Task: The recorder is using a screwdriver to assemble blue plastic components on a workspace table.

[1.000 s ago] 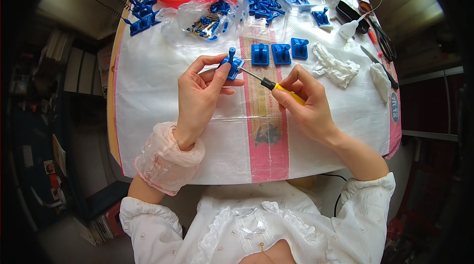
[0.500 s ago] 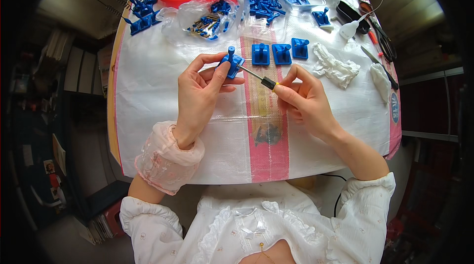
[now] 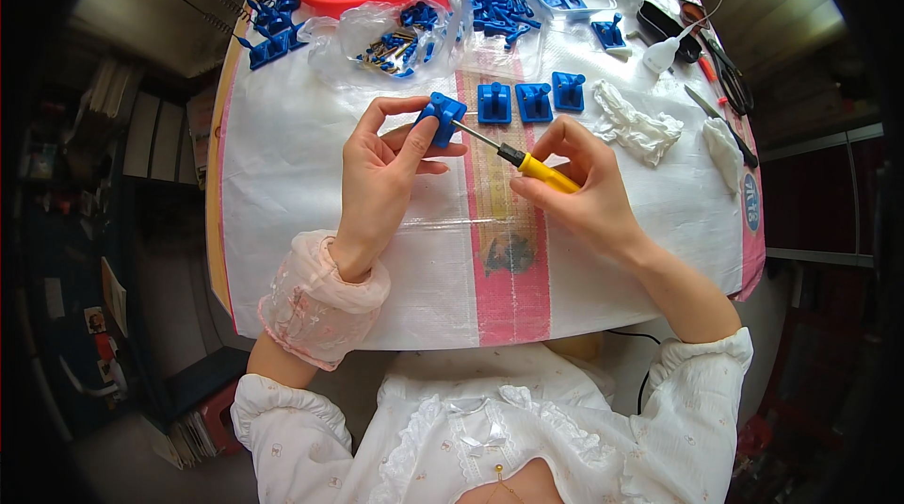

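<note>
Between thumb and fingers, my left hand [image 3: 388, 148] pinches a small blue plastic bracket [image 3: 443, 116] above the white sheet. My right hand [image 3: 591, 188] holds a screwdriver [image 3: 548, 174] with a yellow and black handle. Its metal shaft points left and its tip meets the bracket's right side; the exact seat of the tip is hidden. Just beyond my hands, three similar blue brackets with upright posts stand in a row: a left one [image 3: 494, 104], a middle one [image 3: 534, 103] and a right one [image 3: 568, 91].
Farther back are a red basin [image 3: 330, 3] of blue parts, a plastic bag [image 3: 344, 44] with brass-coloured pieces, and a clear tray [image 3: 603, 7]. On the right lie crumpled white cloth [image 3: 640, 127], a white squeeze bottle [image 3: 662, 54], a knife [image 3: 739, 138] and scissors [image 3: 730, 75]. Spring-stemmed blue pieces [image 3: 268, 50] crowd the left corner.
The fingers of my right hand have loosened and spread along the screwdriver, baring its yellow handle. The bracket has tilted in my left hand, and its post now stands out less.
</note>
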The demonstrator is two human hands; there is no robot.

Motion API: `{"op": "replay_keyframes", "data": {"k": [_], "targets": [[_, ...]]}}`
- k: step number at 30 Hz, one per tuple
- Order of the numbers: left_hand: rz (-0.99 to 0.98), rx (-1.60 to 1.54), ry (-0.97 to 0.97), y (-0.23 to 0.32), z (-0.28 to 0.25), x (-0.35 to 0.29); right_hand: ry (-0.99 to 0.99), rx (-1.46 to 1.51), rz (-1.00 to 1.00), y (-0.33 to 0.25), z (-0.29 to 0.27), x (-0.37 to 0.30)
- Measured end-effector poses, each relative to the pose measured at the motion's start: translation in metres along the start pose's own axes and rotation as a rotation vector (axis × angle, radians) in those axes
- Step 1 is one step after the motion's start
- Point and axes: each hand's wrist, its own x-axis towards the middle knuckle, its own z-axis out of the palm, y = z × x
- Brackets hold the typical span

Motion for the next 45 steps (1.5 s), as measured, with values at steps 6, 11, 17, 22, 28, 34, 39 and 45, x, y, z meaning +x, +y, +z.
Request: {"op": "replay_keyframes", "data": {"k": [6,11,17,22,28,34,39,45], "targets": [[0.017,-0.033,0.008,0.001,0.002,-0.002,0.075,-0.384,-0.180,-0.010,-0.001,-0.006],[0.021,0.025,0.025,0.000,0.003,-0.004,0.084,-0.515,-0.244,-0.012,-0.002,-0.008],[0.013,0.033,0.025,-0.001,0.002,-0.005,0.081,-0.453,-0.196,-0.012,-0.002,-0.009],[-0.010,0.005,0.018,0.002,0.002,-0.004,0.065,-0.414,-0.153,-0.012,-0.003,-0.009],[-0.001,-0.001,0.014,0.002,0.002,-0.003,0.009,-0.054,0.144,-0.016,-0.003,-0.008],[0.001,0.002,0.006,0.002,0.002,-0.003,-0.097,0.206,0.400,-0.019,-0.010,0.000],[0.009,0.007,0.010,0.002,0.001,-0.004,-0.099,0.199,0.399,-0.020,-0.009,0.001],[0.017,0.010,0.004,0.002,0.002,-0.004,-0.089,0.167,0.376,-0.020,-0.006,-0.003]]}}
